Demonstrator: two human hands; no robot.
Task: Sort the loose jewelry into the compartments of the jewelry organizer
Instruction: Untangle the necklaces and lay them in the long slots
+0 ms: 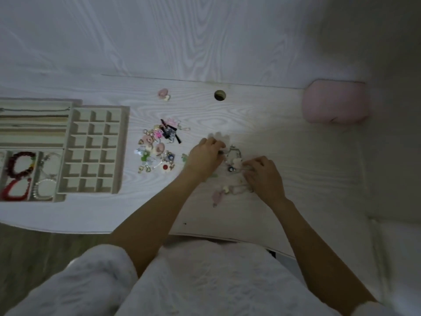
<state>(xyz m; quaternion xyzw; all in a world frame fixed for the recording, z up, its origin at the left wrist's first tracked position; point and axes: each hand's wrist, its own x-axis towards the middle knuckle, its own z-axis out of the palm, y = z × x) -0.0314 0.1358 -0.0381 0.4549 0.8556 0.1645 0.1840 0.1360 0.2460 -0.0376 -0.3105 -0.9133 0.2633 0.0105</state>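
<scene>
Nearest, the right hand (262,176) curls its fingers over the lower end of a tangled charm chain (233,161) lying on the desk (296,156). Just beyond and to the left, the left hand (205,156) pinches the chain's upper end. It looks light, limp and snag-prone, so best taken by the links, not the charms. Farther left of both grips lies the jewelry pile (157,149), then the grid organizer (93,149), its compartments bare.
</scene>
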